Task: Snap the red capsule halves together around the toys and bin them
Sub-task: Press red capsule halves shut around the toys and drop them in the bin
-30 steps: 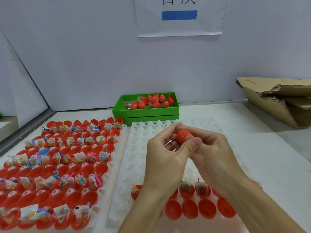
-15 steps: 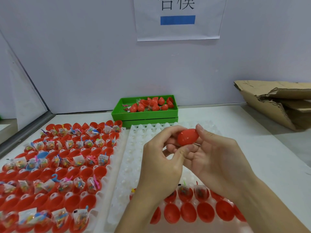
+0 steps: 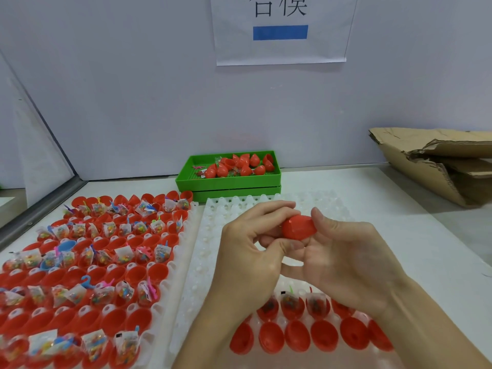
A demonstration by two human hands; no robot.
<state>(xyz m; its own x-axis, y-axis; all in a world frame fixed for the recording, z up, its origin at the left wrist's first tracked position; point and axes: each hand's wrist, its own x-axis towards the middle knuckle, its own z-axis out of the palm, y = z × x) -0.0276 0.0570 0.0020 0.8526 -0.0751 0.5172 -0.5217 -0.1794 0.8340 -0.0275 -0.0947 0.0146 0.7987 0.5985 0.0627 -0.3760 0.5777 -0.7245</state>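
Red capsule [image 3: 299,227] pinched between both hands above white tray [image 3: 213,251]. Left hand [image 3: 250,251] grip curled round its left end; right hand [image 3: 343,259] grip holding right end, fingertip on top. Open red halves [image 3: 296,336] in tray's near rows. Green bin [image 3: 229,179] with closed capsules at counter [image 3: 415,241] back. Filled tray [image 3: 87,262] to left.

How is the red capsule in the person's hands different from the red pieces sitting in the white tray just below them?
The held capsule is closed into a whole egg shape; the tray pieces are open halves. The held capsule is pinched between the left hand and right hand; the tray pieces rest in the white tray. Both are the same red.
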